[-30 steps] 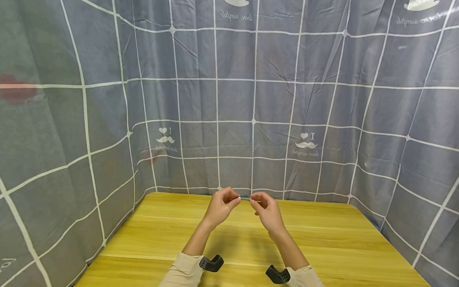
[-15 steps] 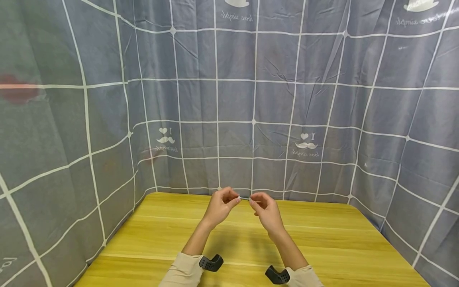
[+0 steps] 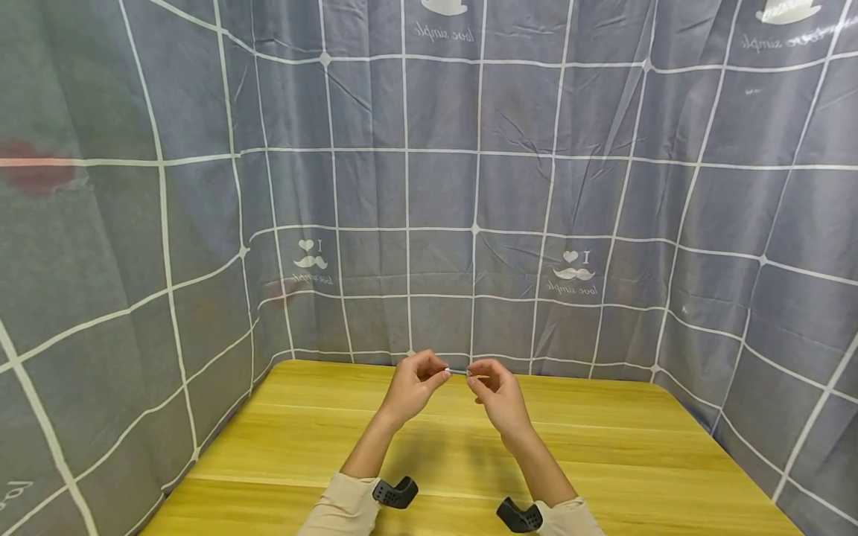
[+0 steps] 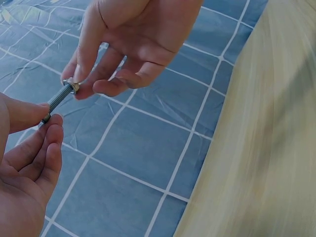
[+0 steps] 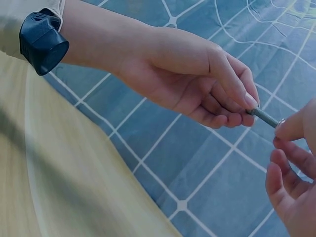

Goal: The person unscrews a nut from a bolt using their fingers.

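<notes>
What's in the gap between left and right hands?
A threaded bolt spans the gap: the left hand pinches one end, the right hand a silvery ring-like piece at the other. Clearest in the left wrist view.

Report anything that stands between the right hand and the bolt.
Nothing visible does. The right hand pinches the bolt at its end with the small metal ring; the left hand grips the opposite end.

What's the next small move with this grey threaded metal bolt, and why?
Probably twist the right hand slightly: it pinches the silvery flared end of the grey threaded metal bolt, the left hand pinches the other end, and bare thread shows between. Turning direction unclear.
</notes>
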The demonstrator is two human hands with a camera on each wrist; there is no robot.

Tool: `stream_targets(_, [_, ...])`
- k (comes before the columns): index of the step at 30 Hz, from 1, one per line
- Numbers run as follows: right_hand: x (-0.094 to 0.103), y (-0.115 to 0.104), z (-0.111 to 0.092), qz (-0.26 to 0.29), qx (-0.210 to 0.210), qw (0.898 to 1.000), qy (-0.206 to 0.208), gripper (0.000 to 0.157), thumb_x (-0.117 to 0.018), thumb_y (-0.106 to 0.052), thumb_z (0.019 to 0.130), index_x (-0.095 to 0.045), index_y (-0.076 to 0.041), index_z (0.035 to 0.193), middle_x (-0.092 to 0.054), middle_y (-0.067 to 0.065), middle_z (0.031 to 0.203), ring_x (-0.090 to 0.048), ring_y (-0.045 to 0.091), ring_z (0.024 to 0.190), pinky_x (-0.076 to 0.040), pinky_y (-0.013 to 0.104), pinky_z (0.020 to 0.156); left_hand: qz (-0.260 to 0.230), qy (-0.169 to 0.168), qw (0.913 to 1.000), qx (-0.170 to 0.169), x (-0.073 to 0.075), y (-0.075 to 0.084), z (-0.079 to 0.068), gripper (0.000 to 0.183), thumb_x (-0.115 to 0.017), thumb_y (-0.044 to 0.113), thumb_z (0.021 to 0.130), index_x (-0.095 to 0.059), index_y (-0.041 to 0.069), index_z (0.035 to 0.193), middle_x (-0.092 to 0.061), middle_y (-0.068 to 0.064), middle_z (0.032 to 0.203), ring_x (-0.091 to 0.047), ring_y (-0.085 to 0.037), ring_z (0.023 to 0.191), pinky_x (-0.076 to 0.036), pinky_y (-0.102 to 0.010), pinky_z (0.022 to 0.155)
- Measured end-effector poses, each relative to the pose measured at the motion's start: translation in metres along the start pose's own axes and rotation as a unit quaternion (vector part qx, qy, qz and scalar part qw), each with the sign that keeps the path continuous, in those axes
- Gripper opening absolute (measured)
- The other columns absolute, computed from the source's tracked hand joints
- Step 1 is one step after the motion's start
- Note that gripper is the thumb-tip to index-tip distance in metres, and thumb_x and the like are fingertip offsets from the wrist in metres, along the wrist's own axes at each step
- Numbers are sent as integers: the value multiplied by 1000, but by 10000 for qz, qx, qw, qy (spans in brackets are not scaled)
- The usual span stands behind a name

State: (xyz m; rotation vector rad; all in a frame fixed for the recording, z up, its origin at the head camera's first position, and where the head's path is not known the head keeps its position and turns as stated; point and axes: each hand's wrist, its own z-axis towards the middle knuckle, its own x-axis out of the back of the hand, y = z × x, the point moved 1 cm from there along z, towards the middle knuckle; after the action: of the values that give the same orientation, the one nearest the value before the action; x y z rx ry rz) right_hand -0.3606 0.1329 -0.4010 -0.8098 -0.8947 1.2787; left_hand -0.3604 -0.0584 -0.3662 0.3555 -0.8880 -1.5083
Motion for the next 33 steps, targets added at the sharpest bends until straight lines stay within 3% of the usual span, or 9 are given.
stream_targets(4, [-1, -1, 0, 30, -56, 10000, 18, 22, -69, -6, 100, -65, -1, 121, -68, 11, 112, -64, 23, 94, -52, 34, 72, -27, 1, 10000, 51, 0, 1, 0, 6, -66, -9, 96, -66, -14, 98, -72, -21, 91, -67, -27, 80, -53, -27, 72])
stream_targets(9, [-2, -2, -1, 49, -104, 9999, -6, 17, -67, -7, 102, -66, 1, 117, -68, 9, 104, -60, 21, 90, -51, 33, 70, -20, 3, 10000, 40, 0, 0, -1, 7, -66, -8, 96, -65, -15, 98, -72, -21, 91, -68, -30, 81, -54, -27, 73])
stream_targets(16, [0, 0, -1, 5, -7, 10000, -98, 24, -68, -5, 100, -64, -2, 124, -66, 13, 118, -64, 25, 96, -52, 34, 72, -3, -4, 10000, -22, -1, -1, 0, 6, -67, -9, 95, -65, -15, 97, -71, -23, 92, -67, -30, 80, -54, -27, 72])
stream_targets(21, [1, 2, -1, -2, -136, 9998, -118, 22, -63, -16, 105, -65, -2, 122, -67, 16, 109, -62, 29, 96, -53, 33, 72, -14, -19, 10000, 58, -1, 1, -1, 8, -66, -7, 97, -66, -15, 99, -72, -23, 93, -68, -30, 81, -53, -26, 72])
stream_targets(24, [1, 3, -1, 91, -184, 9998, -40, 18, -63, -14, 105, -65, -1, 117, -67, 13, 103, -60, 27, 94, -52, 32, 72, -17, -37, 10000, 62, -1, 1, -1, 7, -66, -7, 96, -66, -14, 98, -72, -24, 93, -68, -29, 81, -53, -27, 72])
stream_targets(29, [2, 2, -1, 129, -122, 9998, -31, 18, -65, -4, 101, -65, -2, 120, -66, 10, 112, -61, 25, 95, -52, 34, 73, -49, -33, 9999, 92, -1, 1, 0, 6, -66, -8, 96, -65, -14, 98, -72, -23, 93, -68, -27, 81, -53, -27, 73])
stream_targets(33, [2, 2, 0, 111, -172, 9998, -73, 23, -67, -9, 102, -65, -3, 124, -66, 14, 116, -63, 28, 96, -53, 35, 73, -11, -7, 9999, 101, -1, 1, 0, 6, -66, -8, 96, -65, -14, 97, -72, -20, 92, -68, -29, 81, -54, -28, 73])
